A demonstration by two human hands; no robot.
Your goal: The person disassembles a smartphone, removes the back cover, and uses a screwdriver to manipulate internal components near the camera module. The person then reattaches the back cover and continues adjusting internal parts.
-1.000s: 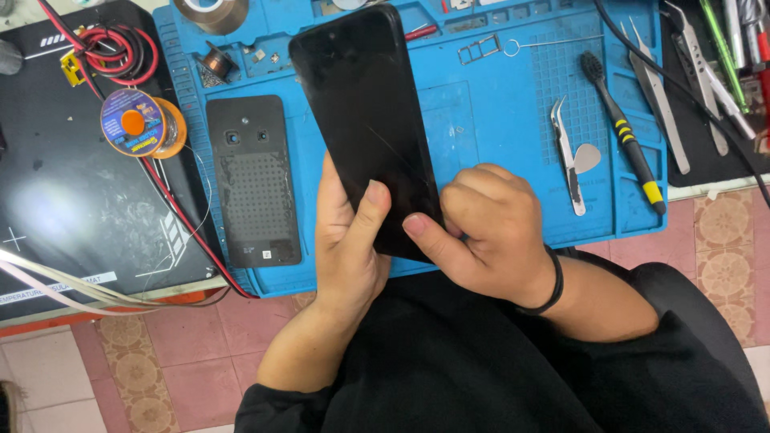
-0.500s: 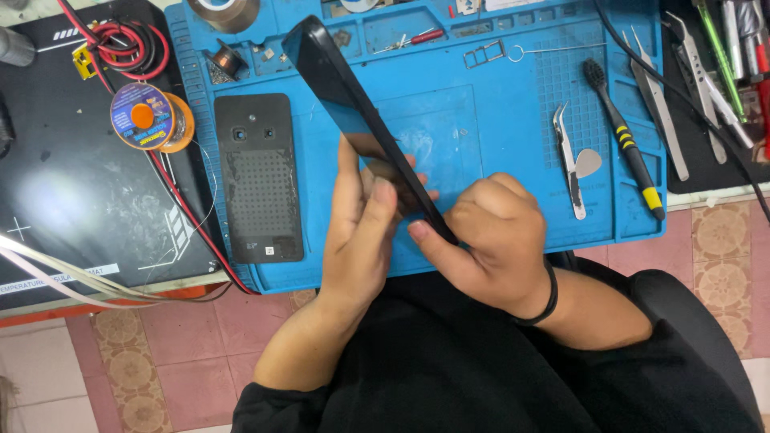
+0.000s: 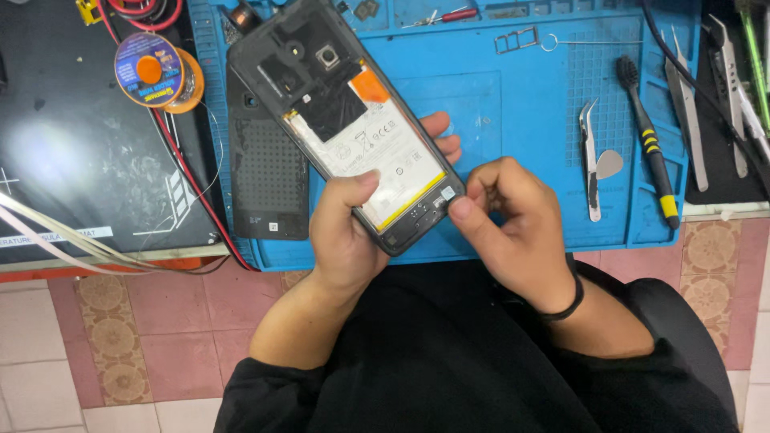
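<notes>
I hold an opened smartphone [image 3: 345, 120] over the blue work mat [image 3: 513, 104], its back off and its white battery, orange patch and camera module facing up. My left hand [image 3: 345, 232] grips its lower end, thumb on the battery side and fingers beneath. My right hand [image 3: 513, 224] pinches the phone's bottom right corner with its fingertips. The phone's black back cover [image 3: 269, 176] lies on the mat, left of my hands.
A solder spool [image 3: 152, 72] and red wire [image 3: 180, 152] lie on the black mat [image 3: 80, 160] to the left. Tweezers [image 3: 589, 160], a black brush [image 3: 648, 136] and a guitar-pick-shaped opening tool [image 3: 609, 164] lie on the right. More tools line the far right edge.
The phone has been turned over: its dark screen faced up, then it stood on edge, and now its open back shows. Both hands kept hold of its lower end.
</notes>
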